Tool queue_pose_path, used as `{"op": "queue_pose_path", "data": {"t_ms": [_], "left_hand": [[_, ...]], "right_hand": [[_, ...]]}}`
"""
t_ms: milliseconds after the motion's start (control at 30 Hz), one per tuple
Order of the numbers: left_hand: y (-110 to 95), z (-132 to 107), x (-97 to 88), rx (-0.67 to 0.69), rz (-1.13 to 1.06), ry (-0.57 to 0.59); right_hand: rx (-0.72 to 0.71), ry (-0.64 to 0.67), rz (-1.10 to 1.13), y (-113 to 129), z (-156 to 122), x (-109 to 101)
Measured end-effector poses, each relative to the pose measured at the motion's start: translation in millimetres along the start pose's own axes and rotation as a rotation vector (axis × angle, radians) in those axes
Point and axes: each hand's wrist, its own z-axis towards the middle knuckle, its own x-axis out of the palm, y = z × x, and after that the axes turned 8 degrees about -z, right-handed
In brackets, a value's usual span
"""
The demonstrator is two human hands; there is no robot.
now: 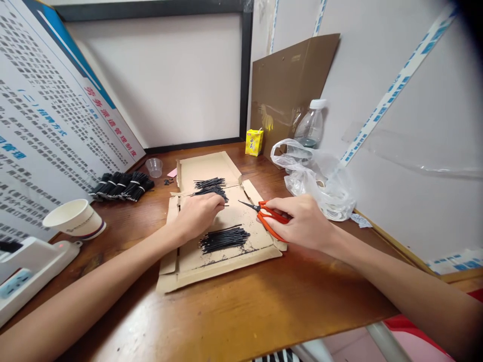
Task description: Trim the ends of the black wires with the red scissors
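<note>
Head view: mid-frame, the left hand has its fingers pinched on a black strand, tip poking out, seemingly for access; the right hand clamps its fingers round red-handled scissors. Cardboard beneath probably keeps loose strands off the table.

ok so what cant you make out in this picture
Head view: most of the black strand, hidden by the left hand.
Head view: the base of the plastic bottle, behind the crumpled plastic bag.
Head view: the rest of the power strip, cut off by the left edge.
Head view: small print on the poster, blurred.
</note>
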Motion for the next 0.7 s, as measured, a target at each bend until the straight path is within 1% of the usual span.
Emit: {"op": "queue_pose_path", "data": {"t_ms": [67,133,233,333,433,500,567,600,700], "left_hand": [[8,4,6.0,0.004,0.153,0.063],[14,7,9.7,-0.001,0.227,0.098],[19,9,11.4,-0.010,0.235,0.101],[19,9,12.3,-0.018,0.225,0.099],[10,8,12.3,-0.022,0.179,0.088],[-1,8,10.3,-0.010,0.057,0.103],[-14,6,7.3,0.005,-0.085,0.173],[-20,5,5.9,0.001,-0.119,0.213],[-35,-1,5.6,-0.019,-0.066,0.267]], "right_hand": [[0.006,0.009,0.001,0,0,1],[0.012,0.024,0.005,0,0,2],[0.013,0.036,0.002,0,0,3],[0.014,0.042,-0.003,0,-1,4],[0.013,0.034,-0.010,0,0,3],[0.007,0.021,-0.017,0,0,2],[0.003,0.023,-0.014,0,0,0],[0.005,0.033,-0.012,0,0,0],[0.027,0.060,-0.020,0,1,0]]}}
